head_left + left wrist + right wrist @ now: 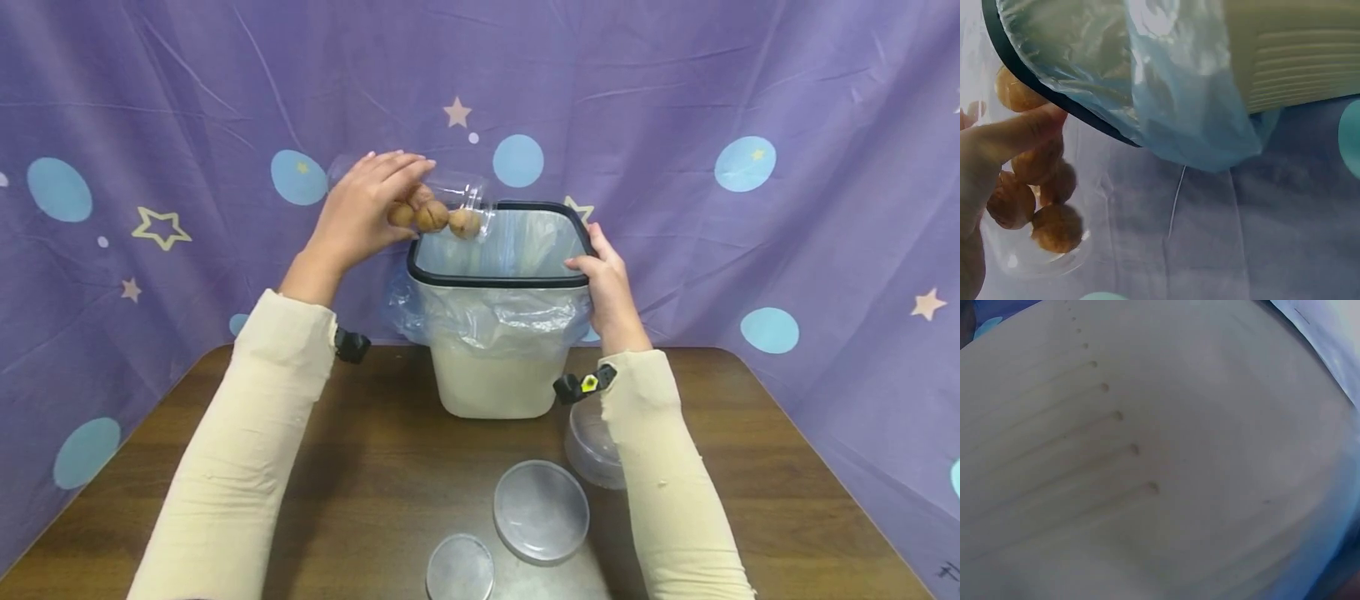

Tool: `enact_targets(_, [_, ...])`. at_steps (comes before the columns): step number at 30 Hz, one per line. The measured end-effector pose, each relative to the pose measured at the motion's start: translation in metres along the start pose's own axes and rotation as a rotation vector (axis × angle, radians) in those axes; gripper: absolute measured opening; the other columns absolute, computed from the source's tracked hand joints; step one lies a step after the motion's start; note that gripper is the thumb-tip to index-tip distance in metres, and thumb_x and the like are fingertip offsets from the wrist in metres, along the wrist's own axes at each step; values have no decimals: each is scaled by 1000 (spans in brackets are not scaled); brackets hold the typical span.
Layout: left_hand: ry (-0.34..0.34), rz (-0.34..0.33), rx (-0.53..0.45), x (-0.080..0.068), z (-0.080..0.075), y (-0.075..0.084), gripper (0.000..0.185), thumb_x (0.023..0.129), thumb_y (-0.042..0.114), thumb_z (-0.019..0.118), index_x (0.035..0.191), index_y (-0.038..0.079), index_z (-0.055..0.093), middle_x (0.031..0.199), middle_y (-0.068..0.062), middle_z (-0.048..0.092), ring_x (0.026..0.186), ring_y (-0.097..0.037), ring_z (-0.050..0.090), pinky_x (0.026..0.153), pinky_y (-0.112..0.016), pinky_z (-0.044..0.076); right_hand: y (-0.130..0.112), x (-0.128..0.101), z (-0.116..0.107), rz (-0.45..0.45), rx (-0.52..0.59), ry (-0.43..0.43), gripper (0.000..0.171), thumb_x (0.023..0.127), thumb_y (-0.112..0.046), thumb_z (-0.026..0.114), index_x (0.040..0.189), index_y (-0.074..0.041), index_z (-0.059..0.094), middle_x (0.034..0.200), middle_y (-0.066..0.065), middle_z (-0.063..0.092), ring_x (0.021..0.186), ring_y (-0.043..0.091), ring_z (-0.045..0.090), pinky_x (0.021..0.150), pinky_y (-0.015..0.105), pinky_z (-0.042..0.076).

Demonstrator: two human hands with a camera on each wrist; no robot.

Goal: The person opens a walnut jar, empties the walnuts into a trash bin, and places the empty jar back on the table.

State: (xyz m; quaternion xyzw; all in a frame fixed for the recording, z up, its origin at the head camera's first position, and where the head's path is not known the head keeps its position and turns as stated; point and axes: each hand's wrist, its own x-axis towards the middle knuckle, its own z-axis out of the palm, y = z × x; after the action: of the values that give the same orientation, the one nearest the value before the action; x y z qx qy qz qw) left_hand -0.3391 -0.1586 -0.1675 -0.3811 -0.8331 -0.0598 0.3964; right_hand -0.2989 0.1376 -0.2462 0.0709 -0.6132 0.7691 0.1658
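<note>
Tipping walnuts into the lined bin
Left hand (360, 208) is gripping the tilted clear container (450, 196) of walnuts (432, 217); right hand (611, 287) is steadying the bin (495, 367), fingers curled on its rim

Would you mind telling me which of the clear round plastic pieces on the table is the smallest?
The small lid at the table's front edge; the larger lid lies behind it, and the container sits partly hidden by the right sleeve.

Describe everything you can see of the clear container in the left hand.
The clear container is a see-through plastic tub, tipped on its side with its mouth toward the bin. The left hand holds it above the bin's black rim, at the near-left corner. Several round brown nuts lie inside, near the opening. The left wrist view shows a fingertip pressed on its wall.
</note>
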Motion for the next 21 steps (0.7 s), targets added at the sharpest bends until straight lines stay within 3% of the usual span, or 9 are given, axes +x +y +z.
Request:
enact_targets(9, [19,7,28,2,-1,2,72,66,-1,79,132,9,53,133,-14,54,127,-35,43,114,-44,22,-1,0,0,2,5,-3,78,79,7,46,150,-7,17,157,1,17,141,6,16,109,15,22])
enact_targets(15, [-19,-15,28,0,0,0,78,63,2,83,134,9,51,134,-14,53,128,-35,42,113,-45,23,-1,0,-1,9,4,-7,77,79,6,45,150,-7,16,157,1,15,141,5,15,109,14,21])
enact_targets(21, [-12,-40,21,-1,0,-2,80,62,2,84,134,10,51,134,-14,52,129,-34,42,113,-45,22,-1,-1,1,6,-8,2,77,79,6,46,149,-7,18,157,2,16,141,6,14,109,13,21])
